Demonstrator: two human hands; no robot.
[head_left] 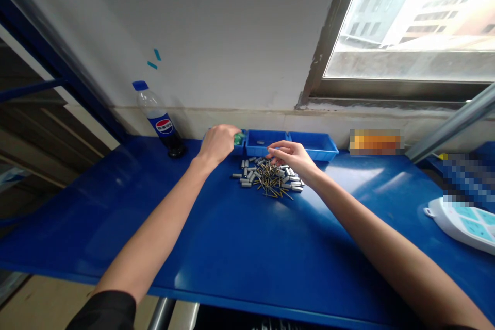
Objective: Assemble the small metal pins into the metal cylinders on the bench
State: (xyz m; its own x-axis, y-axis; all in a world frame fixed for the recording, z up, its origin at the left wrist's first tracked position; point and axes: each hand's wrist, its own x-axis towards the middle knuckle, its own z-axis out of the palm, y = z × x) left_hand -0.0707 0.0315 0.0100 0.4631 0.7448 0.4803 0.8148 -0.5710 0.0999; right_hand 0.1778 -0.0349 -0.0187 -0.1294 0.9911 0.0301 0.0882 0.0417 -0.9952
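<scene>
Seen from the head camera, looking down along two bare forearms, a heap of small parts [268, 178] lies on the blue table [232, 252]. It is made of short silvery cylinders mixed with thin brass-coloured pins. I place everything else against that heap.

The right hand [292, 159] rests at the heap's far edge, palm down. Its fingers [273, 152] are drawn close into a pinch just above the outermost parts. Whether a piece sits between them is too small to tell.

The left hand [218, 144] is beyond the heap and to its left. It hangs over the left tray [242, 148], the first of three shallow blue trays standing in a row just behind the heap, along the wall. The fingers curl down over green pieces [238, 138] in that tray, and I cannot tell whether they grip one or only touch them. The middle tray [266, 140], straight behind the heap, holds a small grey part. The right tray [315, 145] sits behind the heap and to its right.

Well to the left of the heap a cola bottle [160, 121] with a blue cap stands upright against the wall, with dark liquid only at its bottom. Far to the right of the heap, at the table's edge, lies a white device [464, 221] with pale teal buttons. High above the heap and to the right, a window [417, 20] shows buildings outside. High to its left, two bits of blue tape [154, 59] stick to the wall.
</scene>
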